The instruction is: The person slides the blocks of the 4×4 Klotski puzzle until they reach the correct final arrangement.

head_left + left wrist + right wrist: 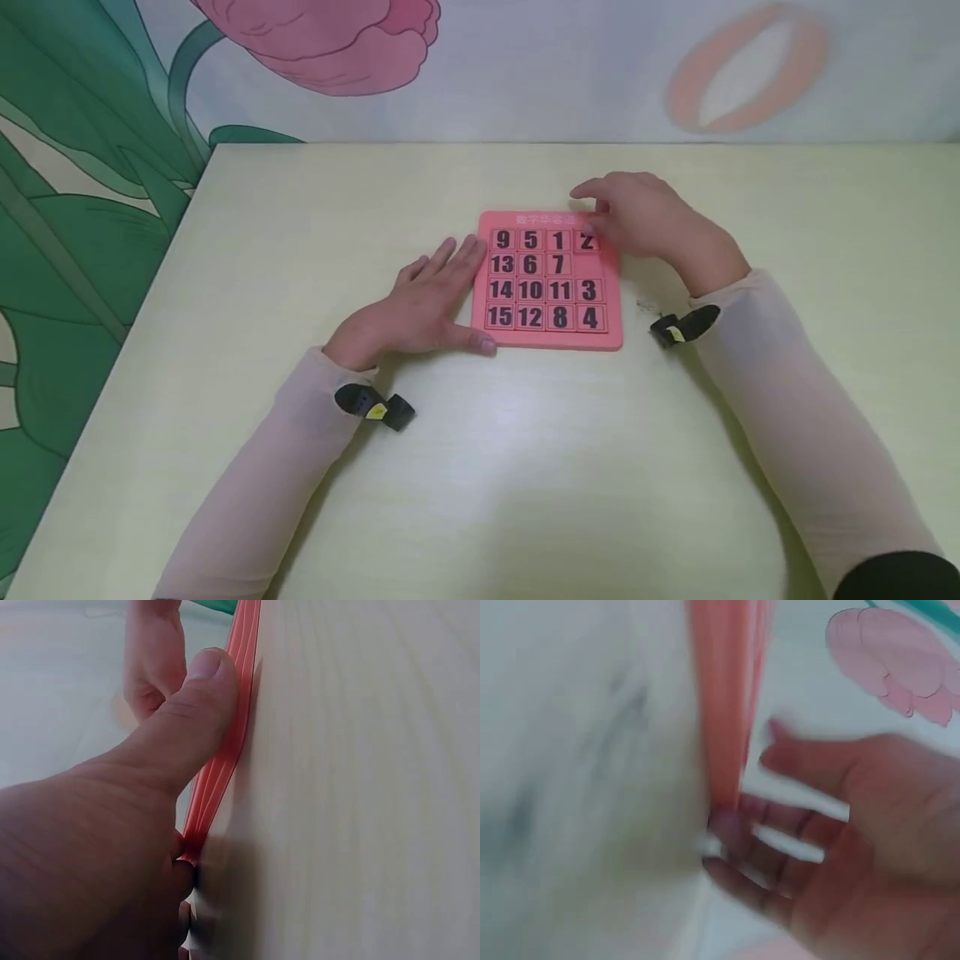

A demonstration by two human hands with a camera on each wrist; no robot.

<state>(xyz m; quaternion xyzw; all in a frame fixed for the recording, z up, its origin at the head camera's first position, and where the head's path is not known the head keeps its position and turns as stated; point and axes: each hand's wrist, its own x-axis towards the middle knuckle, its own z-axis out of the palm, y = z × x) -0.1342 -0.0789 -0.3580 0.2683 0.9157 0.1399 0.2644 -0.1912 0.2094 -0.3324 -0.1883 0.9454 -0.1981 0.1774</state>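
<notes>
A pink number slide puzzle (546, 278) lies flat on the table, its black-numbered tiles in four rows. The bare slot sits in the second row at the right, below the 2 tile (589, 242). Along the puzzle's left side rest the straight fingers of my left hand (420, 308), with the thumb against the near edge; the left wrist view shows that thumb (199, 712) on the pink side wall. My right hand (645, 218) is at the far right corner, thumb touching near the 2 tile, index finger raised beyond the far edge. Blur softens its fingers in the right wrist view.
The pale wooden table (525, 467) reaches back to a wall painted with a pink flower (337, 42) and green leaves (82, 242). Small dark wrist cameras (375, 406) are strapped over both sleeves.
</notes>
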